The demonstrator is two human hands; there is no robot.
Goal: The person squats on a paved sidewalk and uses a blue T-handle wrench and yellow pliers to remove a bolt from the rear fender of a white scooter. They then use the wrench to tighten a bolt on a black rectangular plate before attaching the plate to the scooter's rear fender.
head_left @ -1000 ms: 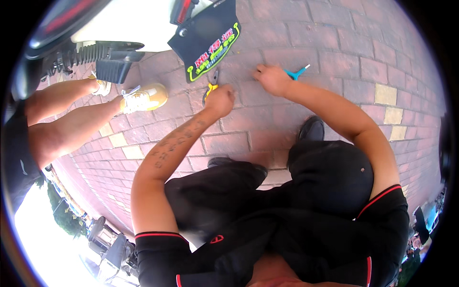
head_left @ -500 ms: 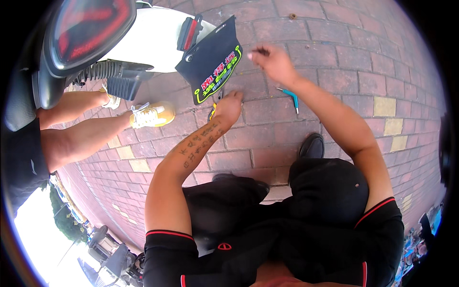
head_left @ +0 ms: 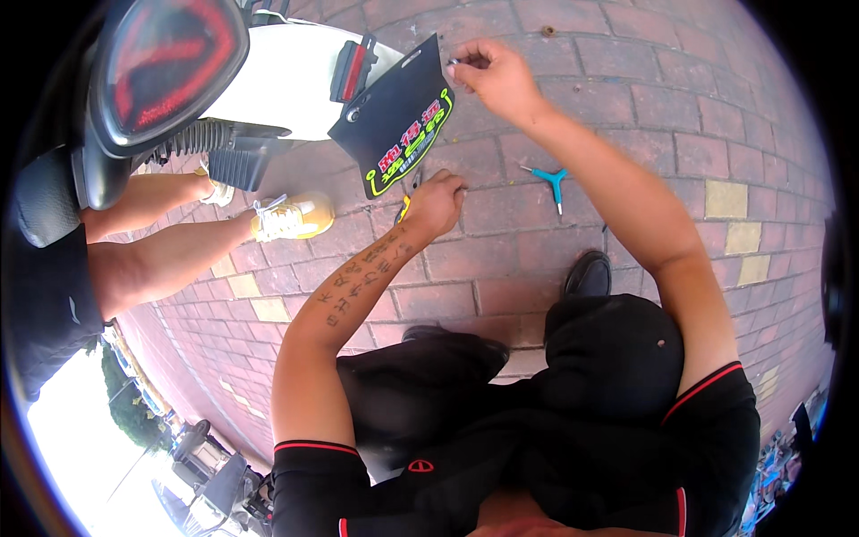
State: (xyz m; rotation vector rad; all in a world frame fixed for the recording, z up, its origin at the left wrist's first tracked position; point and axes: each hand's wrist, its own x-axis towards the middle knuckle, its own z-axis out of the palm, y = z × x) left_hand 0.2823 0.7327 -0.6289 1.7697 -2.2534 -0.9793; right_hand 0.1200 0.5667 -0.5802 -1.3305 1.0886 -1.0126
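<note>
My right hand (head_left: 497, 82) is raised beside the upper right edge of a black number plate (head_left: 383, 115) with coloured lettering. Its thumb and forefinger pinch a small metallic piece (head_left: 454, 62), too small to name for sure. Below the plate's bottom edge, my left hand (head_left: 437, 202) is low over the paving with its fingers curled inward. What those fingers hold is hidden; a yellow and black handle (head_left: 403, 210) shows beside the wrist. A teal three-armed hex wrench (head_left: 550, 183) lies on the bricks to the right of my left hand.
The plate hangs at the rear of a white scooter (head_left: 291, 76), near a red reflector (head_left: 354, 73) and a large tail light (head_left: 174, 63). Another person's yellow shoe (head_left: 300, 217) stands at the left. A small rusty ring (head_left: 548, 31) lies on the far paving.
My right hand has moved slightly up and left, nearer the plate's upper right edge. The view has shifted a little; my left hand stays below the plate.
</note>
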